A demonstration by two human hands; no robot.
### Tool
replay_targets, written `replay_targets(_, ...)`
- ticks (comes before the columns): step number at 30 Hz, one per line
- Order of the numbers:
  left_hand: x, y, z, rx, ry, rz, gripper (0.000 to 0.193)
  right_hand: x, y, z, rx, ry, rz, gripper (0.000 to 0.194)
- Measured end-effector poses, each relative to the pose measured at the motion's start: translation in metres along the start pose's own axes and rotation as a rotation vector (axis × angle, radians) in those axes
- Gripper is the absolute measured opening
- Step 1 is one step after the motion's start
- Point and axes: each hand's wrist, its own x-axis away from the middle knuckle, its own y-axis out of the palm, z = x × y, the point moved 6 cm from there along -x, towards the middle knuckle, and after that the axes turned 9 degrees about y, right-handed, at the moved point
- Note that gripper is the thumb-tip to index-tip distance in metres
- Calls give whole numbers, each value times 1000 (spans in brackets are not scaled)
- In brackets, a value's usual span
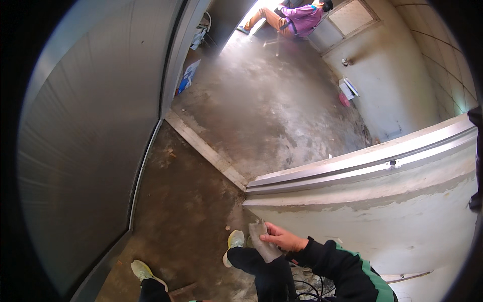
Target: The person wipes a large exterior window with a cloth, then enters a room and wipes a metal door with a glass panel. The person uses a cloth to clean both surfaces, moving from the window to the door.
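Observation:
My right hand (282, 238) pinches a flat, greyish strip of sheet material (261, 241) between thumb and fingers. The strip has a ragged upper end, and its exact material is unclear. It hangs above my dark-trousered leg, close to the low white wall (362, 226). Of my left side, only a sliver of green and skin shows at the bottom edge, so the state of my left hand is hidden. Two pale shoes (236, 238) with yellow soles stand on the stained concrete floor (188, 215).
A metal-framed door panel (98, 124) stands at left. A raised sill (205, 149) crosses the doorway, meeting a metal frame rail (339, 166). Beyond, a person in purple (303, 19) sits by a bright opening. Black cables (313, 288) lie beside my leg.

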Motion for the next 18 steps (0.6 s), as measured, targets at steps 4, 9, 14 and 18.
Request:
replay_targets(4, -14, 3, 14, 22, 118, -60, 37, -12, 23, -32, 30, -77, -123, 49)
replay_targets(9, -39, -60, 16, -25, 124, -17, 33, -16, 39, -79, 122, -228, -149, 42)
replay_targets(14, -25, -183, -15, -26, 71, 128, 39, -15, 54, -130, 217, -428, -139, 43)
replay_targets(18, 62, -324, -22, -218, 34, 651, 38, -18, 85, -177, 289, -593, -170, 45)
